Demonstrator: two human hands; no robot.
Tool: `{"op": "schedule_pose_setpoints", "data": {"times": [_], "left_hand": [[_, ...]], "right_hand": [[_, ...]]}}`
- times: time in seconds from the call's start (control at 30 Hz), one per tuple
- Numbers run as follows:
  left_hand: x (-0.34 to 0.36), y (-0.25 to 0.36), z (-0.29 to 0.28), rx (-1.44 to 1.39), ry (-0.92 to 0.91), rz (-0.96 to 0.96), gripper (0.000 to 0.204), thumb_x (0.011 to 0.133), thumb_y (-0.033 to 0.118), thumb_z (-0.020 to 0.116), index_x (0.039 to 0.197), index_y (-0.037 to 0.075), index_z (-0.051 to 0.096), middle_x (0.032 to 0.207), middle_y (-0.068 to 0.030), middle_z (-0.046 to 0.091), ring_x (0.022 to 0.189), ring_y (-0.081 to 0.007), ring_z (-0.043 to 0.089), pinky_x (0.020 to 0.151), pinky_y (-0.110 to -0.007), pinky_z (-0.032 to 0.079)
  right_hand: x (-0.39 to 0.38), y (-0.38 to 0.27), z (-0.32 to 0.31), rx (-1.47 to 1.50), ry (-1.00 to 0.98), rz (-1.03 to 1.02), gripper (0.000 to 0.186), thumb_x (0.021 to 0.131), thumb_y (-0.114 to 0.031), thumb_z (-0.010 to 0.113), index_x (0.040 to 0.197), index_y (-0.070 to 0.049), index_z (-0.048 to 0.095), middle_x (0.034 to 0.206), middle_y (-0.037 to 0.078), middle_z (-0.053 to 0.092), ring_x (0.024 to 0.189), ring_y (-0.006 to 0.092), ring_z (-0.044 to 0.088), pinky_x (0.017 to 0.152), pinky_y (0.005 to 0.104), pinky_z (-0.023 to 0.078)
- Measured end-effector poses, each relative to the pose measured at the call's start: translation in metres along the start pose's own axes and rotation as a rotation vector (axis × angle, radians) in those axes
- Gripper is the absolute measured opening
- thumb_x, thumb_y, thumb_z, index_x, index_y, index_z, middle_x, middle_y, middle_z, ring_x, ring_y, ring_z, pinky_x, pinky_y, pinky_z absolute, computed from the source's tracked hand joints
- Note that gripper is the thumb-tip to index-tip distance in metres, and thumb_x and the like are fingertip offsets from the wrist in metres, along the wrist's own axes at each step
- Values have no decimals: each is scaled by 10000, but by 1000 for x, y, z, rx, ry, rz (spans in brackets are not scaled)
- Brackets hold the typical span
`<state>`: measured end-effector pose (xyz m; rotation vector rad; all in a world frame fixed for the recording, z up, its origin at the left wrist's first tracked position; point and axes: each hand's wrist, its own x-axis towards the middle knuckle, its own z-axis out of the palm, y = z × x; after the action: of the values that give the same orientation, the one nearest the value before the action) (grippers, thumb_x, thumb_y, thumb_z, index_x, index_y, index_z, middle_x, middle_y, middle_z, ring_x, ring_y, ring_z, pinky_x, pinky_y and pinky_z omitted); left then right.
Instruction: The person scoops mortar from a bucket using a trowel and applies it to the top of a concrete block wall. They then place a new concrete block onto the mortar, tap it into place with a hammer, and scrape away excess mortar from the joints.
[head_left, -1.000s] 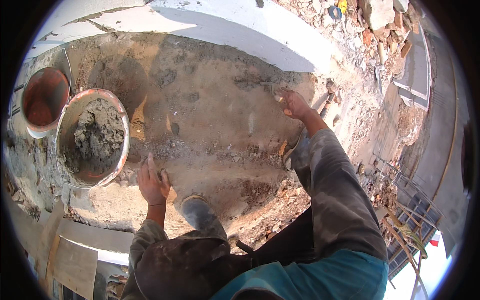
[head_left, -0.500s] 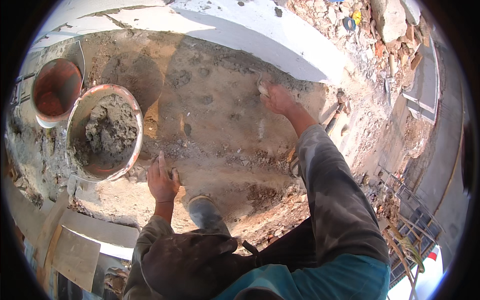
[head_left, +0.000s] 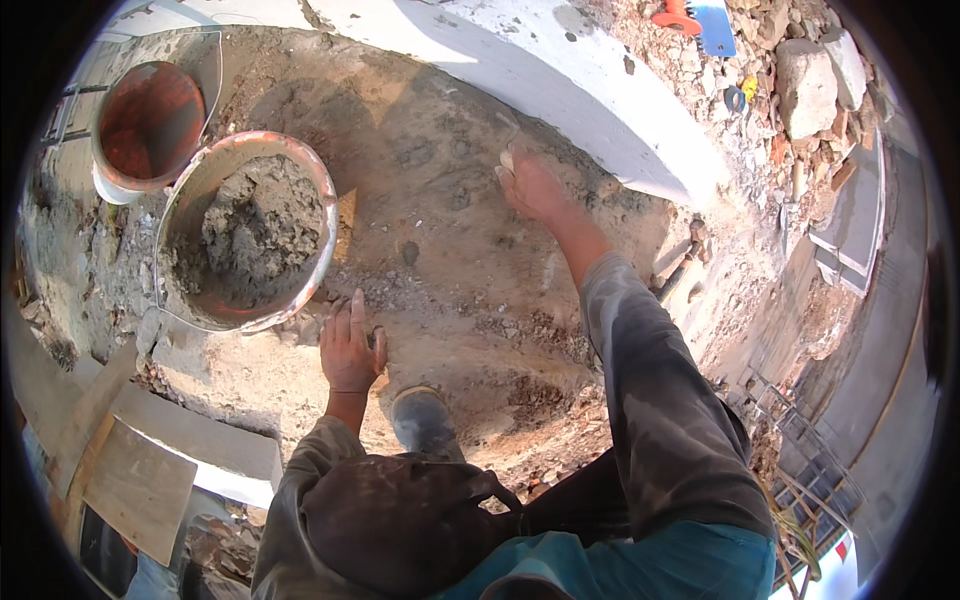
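My right hand (head_left: pixel 535 187) is closed round the pale handle of what looks like a trowel (head_left: pixel 507 158), held low over the dirt beside the white wall. Its thin neck shows faintly; the blade is hard to tell from the grey-brown ground. My left hand (head_left: pixel 350 352) has its fingers stretched out and holds nothing. It is just below the right rim of a large bucket (head_left: pixel 328 230) with lumpy grey mortar (head_left: pixel 255 235) inside. Left of that bucket stands a smaller reddish bucket (head_left: pixel 150 125), stained inside.
A white wall (head_left: pixel 560 95) curves along the far side. Rubble and a large stone (head_left: pixel 805 85) lie at the far right, with a blue-bladed handsaw (head_left: pixel 715 28). Boards (head_left: pixel 140 490) lie at the lower left. My boot (head_left: pixel 422 418) stands on the dirt.
The view has shifted, so the buckets and wall sit further right in the picture. My right hand has moved left along the ground by the wall, still gripping the trowel; my left hand stays outstretched.
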<state>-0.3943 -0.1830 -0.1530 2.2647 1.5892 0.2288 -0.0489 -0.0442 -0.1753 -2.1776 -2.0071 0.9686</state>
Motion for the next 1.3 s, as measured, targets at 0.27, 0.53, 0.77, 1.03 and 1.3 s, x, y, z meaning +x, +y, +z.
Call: {"op": "schedule_pose_setpoints", "data": {"times": [0.27, 0.53, 0.77, 1.03, 1.3], "left_hand": [[-5, -1, 0, -17, -18, -18, 672, 722, 227, 639, 1336, 43, 439, 1114, -148, 548, 1090, -326, 519, 888, -430, 436], [-5, -5, -3, -43, -25, -22, 649, 728, 261, 648, 1316, 58, 461, 1077, -119, 559, 1062, -295, 531, 842, -395, 455], [-14, -12, -1, -52, -37, -25, 614, 745, 265, 634, 1304, 64, 478, 1037, -121, 562, 1014, -290, 540, 827, -390, 462], [-16, -12, -4, -79, 51, 4, 600, 745, 243, 627, 1296, 48, 487, 984, -109, 552, 961, -289, 545, 815, -391, 467], [-7, -7, -1, -111, 109, 35, 585, 736, 226, 629, 1277, 43, 502, 964, -104, 552, 982, -291, 549, 822, -406, 469]], "right_hand": [[-40, 24, -5, -126, 166, 74, 441, 849, -186, 563, 1190, 80, 475, 950, 297, 603, 948, 454, 572, 808, 475, 475], [-70, -86, -34, 226, -7, -72, 461, 858, -251, 551, 1203, 45, 477, 987, 253, 606, 898, 402, 598, 781, 469, 475], [-6, -279, -89, -512, -175, -662, 266, 821, -141, 581, 1020, 35, 592, 875, 192, 642, 798, 340, 644, 705, 420, 515], [47, -337, -24, -304, -648, -512, 426, 809, -219, 634, 1130, 55, 574, 790, 207, 652, 657, 283, 652, 632, 399, 511], [1, -224, -27, 329, -420, -520, 464, 735, -241, 644, 1107, 29, 583, 894, 172, 650, 799, 284, 643, 739, 386, 497]]}}
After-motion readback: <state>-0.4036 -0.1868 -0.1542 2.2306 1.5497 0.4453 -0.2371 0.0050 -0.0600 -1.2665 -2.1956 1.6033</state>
